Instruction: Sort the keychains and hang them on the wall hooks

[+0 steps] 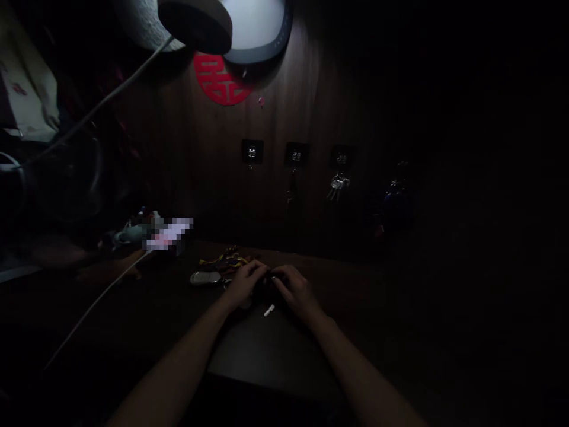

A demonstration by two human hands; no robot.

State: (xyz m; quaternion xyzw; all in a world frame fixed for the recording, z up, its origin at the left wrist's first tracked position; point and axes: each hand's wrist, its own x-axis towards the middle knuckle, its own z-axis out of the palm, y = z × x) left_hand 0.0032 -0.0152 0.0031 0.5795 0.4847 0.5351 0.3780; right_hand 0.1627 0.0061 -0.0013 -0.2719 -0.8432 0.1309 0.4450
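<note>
In dim light, my left hand (245, 283) and my right hand (297, 290) meet over the dark wooden surface, fingertips close together. Both are closed in a pinch around something small and dark that I cannot make out. Just in front of them lies a small white key-shaped piece (269, 310). Left of my left hand rests a silvery, rounded fob-like object (205, 278). Behind it is a tangle of cords with yellow and brown parts (231, 261), partly hidden by the hand.
Keys (338, 185) hang from a hook on the dark wooden panel, beside other square hook plates (252, 152). A red round paper-cut (217, 83) is above them. A lamp-like head (195, 25) overhangs at top left. A white cable (95, 305) crosses the left side.
</note>
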